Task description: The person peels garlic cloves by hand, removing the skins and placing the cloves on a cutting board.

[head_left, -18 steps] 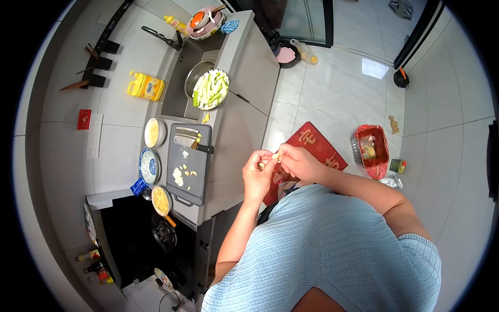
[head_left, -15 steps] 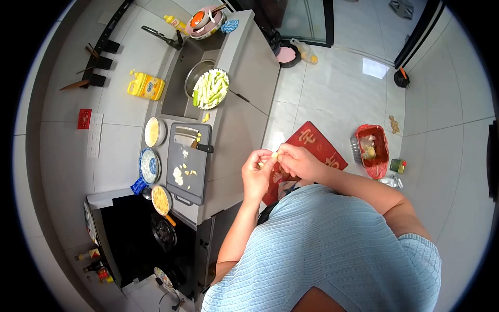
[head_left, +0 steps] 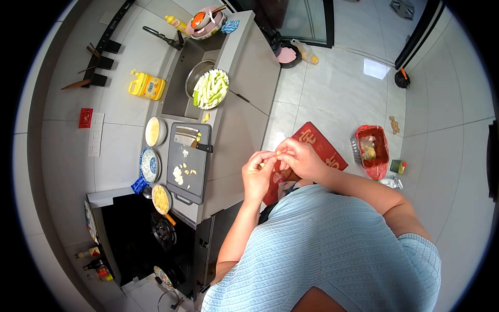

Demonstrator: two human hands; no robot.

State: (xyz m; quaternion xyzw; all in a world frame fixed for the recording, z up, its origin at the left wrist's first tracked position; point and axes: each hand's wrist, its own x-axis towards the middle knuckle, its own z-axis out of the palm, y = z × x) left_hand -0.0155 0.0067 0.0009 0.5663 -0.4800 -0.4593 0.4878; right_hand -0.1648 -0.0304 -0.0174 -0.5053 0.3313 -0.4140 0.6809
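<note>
Both hands close in one shared grip, the left hand and right hand meeting at the fingertips with a small pale clove pinched between them, mostly covered by fingers. It is held above a red mat, beside the surface. There, a grey cutting board carries a cleaver and more pale pieces, well apart from the grip.

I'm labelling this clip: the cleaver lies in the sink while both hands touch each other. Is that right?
Not quite: the head view shows the cleaver on the grey cutting board, not in the sink; the left hand and right hand do touch.
</note>
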